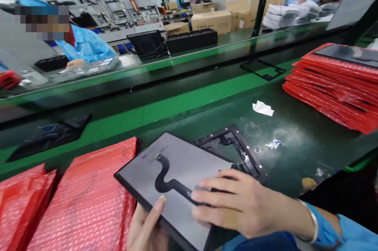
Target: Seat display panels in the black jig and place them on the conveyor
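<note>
A dark grey flat panel (177,164) with a curved black ribbon cable (165,182) on its back is held tilted above the green work table. My left hand (149,225) grips its near edge from below, thumb on top. My right hand (236,202) lies across the panel's right part, fingers pressed on the end of the cable. Just behind the panel, a black plastic frame (236,146) rests flat on the table.
Red bubble-wrap bags (85,203) are stacked at the near left, and a taller red stack (336,85) stands at the right. A white scrap (262,108) and bits of film lie on the table (295,141). Two people in blue coats work beyond the conveyor.
</note>
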`<state>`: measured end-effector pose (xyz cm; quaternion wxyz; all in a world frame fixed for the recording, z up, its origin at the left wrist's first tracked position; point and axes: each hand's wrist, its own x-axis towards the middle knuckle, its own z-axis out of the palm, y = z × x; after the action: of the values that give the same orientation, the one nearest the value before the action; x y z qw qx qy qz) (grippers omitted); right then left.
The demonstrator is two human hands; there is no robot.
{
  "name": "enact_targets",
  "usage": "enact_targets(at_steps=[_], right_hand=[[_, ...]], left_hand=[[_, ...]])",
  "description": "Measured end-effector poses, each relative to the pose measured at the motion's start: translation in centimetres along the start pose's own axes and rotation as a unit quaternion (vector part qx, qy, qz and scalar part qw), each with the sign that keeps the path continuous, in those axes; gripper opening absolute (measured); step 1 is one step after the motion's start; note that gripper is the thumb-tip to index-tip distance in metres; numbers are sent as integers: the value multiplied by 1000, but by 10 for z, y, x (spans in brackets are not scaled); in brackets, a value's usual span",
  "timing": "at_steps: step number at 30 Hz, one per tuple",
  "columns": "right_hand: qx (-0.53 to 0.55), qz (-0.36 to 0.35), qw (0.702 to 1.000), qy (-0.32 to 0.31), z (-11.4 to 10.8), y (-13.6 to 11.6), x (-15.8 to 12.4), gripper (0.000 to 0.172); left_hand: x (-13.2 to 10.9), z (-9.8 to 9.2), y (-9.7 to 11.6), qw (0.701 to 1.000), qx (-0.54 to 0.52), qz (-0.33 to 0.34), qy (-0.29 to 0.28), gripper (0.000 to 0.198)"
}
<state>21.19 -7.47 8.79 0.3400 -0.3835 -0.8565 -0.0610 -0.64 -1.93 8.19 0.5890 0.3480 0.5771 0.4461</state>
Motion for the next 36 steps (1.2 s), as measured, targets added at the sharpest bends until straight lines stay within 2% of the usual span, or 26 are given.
enact_targets(at_steps=[2,4,6,8,9,10,12,14,15,16,20,23,25,27,32,36], right_hand=[[-24,-51,998,40,12,0,11,24],[-9,-47,994,99,15,4,11,20],[76,56,983,157,11,12,6,16],[160,212,939,219,3,23,-2,16],[192,294,899,263,-1,30,-6,19],[220,372,846,312,-4,36,-9,23],[290,503,721,379,-7,49,-17,26],[371,611,588,378,-7,58,-24,31],[396,645,552,351,-6,61,-27,34],[409,668,534,319,-5,64,-30,35],[416,708,528,216,-2,68,-32,40],[411,724,521,190,2,67,-25,43],[402,733,516,188,4,65,-20,44],[393,740,514,182,7,62,-17,45],[361,741,539,172,9,63,-22,46],[364,740,545,151,8,68,-30,47]], left_hand=[[-8,8,2,1000,-8,-10,-22,75],[-16,11,2,998,-18,31,-44,71],[-17,9,1,992,-37,97,-70,67],[-9,2,-1,981,-43,164,-92,65],[-1,-3,-3,977,-35,189,-98,64],[7,-8,-6,973,-18,208,-96,63],[26,-21,-14,970,48,223,-83,62],[41,-34,-23,965,139,206,-86,63],[46,-39,-28,959,180,193,-100,65],[50,-43,-32,953,213,180,-120,67],[55,-48,-40,905,315,202,-202,71],[57,-46,-42,863,385,233,-231,73],[58,-45,-43,845,412,246,-239,74],[59,-46,-46,832,427,259,-240,72],[60,-47,-51,809,456,280,-242,65],[59,-46,-52,796,471,291,-244,63]])
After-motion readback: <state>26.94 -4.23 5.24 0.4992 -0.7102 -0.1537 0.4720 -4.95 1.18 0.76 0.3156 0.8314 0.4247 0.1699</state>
